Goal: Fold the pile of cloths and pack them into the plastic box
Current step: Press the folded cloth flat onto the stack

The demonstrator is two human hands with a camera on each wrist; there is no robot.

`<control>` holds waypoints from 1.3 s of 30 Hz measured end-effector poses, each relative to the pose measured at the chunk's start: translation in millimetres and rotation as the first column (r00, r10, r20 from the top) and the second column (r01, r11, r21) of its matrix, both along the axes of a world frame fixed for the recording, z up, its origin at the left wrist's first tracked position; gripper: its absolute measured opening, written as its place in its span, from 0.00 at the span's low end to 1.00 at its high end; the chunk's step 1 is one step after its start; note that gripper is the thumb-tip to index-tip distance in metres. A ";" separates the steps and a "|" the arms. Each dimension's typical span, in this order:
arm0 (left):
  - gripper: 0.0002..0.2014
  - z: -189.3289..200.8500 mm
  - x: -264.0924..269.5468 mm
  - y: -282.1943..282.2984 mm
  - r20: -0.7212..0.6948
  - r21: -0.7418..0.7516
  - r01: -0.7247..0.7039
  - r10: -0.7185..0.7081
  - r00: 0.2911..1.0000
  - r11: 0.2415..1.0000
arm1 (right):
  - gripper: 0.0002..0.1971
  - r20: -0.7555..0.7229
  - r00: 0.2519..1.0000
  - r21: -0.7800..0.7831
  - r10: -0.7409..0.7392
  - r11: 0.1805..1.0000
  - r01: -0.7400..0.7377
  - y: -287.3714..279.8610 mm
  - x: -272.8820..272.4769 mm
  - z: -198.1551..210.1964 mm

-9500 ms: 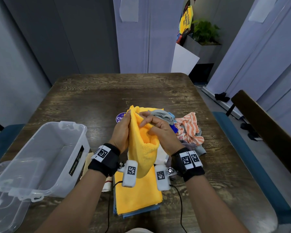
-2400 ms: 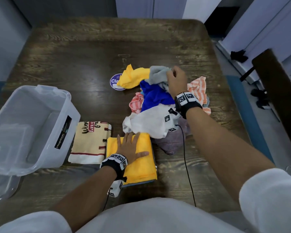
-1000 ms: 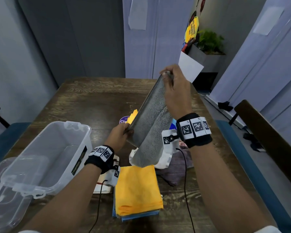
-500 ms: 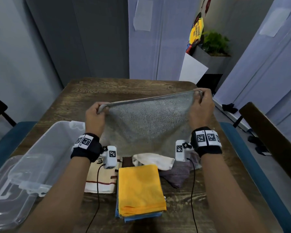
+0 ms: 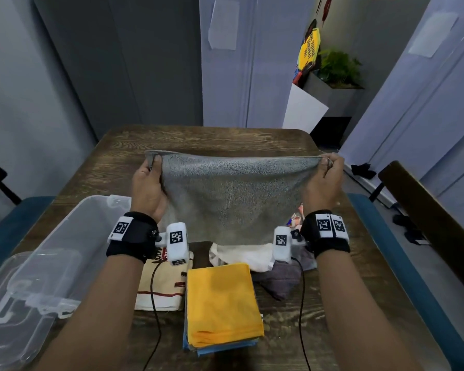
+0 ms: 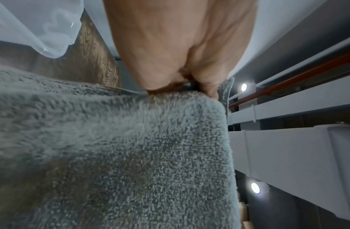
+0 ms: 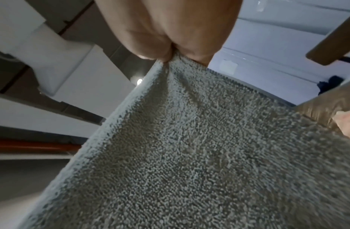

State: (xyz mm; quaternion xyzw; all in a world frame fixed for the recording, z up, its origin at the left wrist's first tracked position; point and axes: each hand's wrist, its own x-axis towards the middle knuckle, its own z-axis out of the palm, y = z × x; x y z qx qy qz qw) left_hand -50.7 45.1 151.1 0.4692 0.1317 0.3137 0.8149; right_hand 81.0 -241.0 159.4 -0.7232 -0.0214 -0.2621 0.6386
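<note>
A grey towel (image 5: 233,199) hangs spread out in the air above the table. My left hand (image 5: 149,180) pinches its top left corner and my right hand (image 5: 323,180) pinches its top right corner. The wrist views show the same grey towel (image 6: 121,155) (image 7: 209,155) pinched between thumb and fingers. Below it lies a folded stack with a yellow cloth (image 5: 221,303) on top of a blue one. A folded cream printed cloth (image 5: 164,287) lies to its left. The clear plastic box (image 5: 65,245) stands open at the left. The loose pile is mostly hidden behind the towel.
A white cloth (image 5: 241,257) and a purple-grey cloth (image 5: 279,279) of the loose pile show under the towel. The clear lid (image 5: 14,303) lies beside the box at the near left. A wooden chair back (image 5: 426,223) stands at the right of the table (image 5: 212,140).
The right hand took the grey towel from the pile and lifted it. Both hands then spread it by its top corners, and have since pulled the top edge wider and more taut.
</note>
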 end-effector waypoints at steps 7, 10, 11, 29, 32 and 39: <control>0.13 60.1 -21.8 -48.2 0.037 0.193 0.231 -0.242 0.969 0.954 | 0.07 0.058 0.992 0.267 0.112 0.956 -0.123 10.1 -8.7 18.3; 0.08 68.5 -13.6 -62.6 -0.017 0.391 0.264 -0.280 0.960 0.882 | 0.07 0.089 0.950 0.274 0.299 0.910 -0.312 18.6 -16.9 33.0; 0.07 67.8 -9.0 -65.4 -0.033 0.431 0.266 -0.280 0.960 0.862 | 0.07 0.101 0.935 0.227 0.340 0.907 -0.355 22.6 -20.5 36.4; 0.08 56.9 -6.7 -92.7 0.014 0.444 0.348 -0.395 0.919 0.826 | 0.07 0.131 0.536 0.367 0.834 0.461 -0.808 57.9 -72.6 34.1; 0.10 56.3 -7.4 -91.4 0.014 0.429 0.401 -0.450 0.893 0.810 | 0.09 0.128 0.490 0.379 0.862 0.414 -0.827 56.5 -71.1 33.7; 0.17 54.9 -10.9 -86.2 -0.108 0.479 0.567 -0.596 0.796 0.670 | 0.42 -0.118 0.403 0.253 0.908 0.420 -0.872 53.2 -58.0 25.4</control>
